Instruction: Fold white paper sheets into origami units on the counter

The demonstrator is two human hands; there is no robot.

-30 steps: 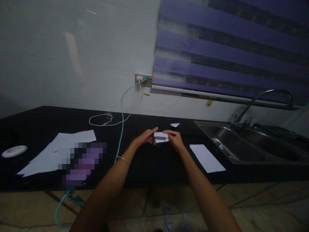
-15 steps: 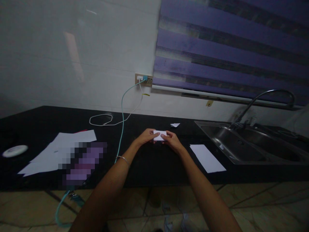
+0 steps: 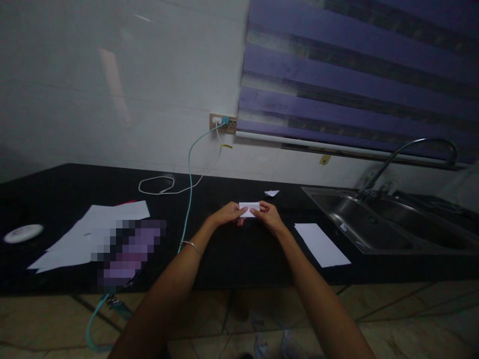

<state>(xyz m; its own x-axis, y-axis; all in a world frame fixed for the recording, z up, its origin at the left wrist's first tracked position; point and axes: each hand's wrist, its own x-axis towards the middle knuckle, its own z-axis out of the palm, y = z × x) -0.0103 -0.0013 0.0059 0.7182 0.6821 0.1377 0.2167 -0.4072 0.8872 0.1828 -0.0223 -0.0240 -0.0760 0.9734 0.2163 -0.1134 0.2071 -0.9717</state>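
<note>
A small white piece of folded paper is held between both hands, above the black countertop. My left hand grips its left end, thumb on the near face and fingers behind. At the right end my right hand pinches it the same way, its thumb pointing inward. The fingers behind the paper are partly hidden. Just beyond my right hand lies a small pointed folded paper. A white rectangular sheet rests to the right of my right forearm.
Several white sheets overlap at the left, beside a blurred-out purple object and a white oval item. A teal cable and a white cable run from the wall socket. A steel sink with a faucet stands right.
The paper has shifted very slightly right and its face is tilted a little differently. Both hands keep hold of it, with small finger movements.
</note>
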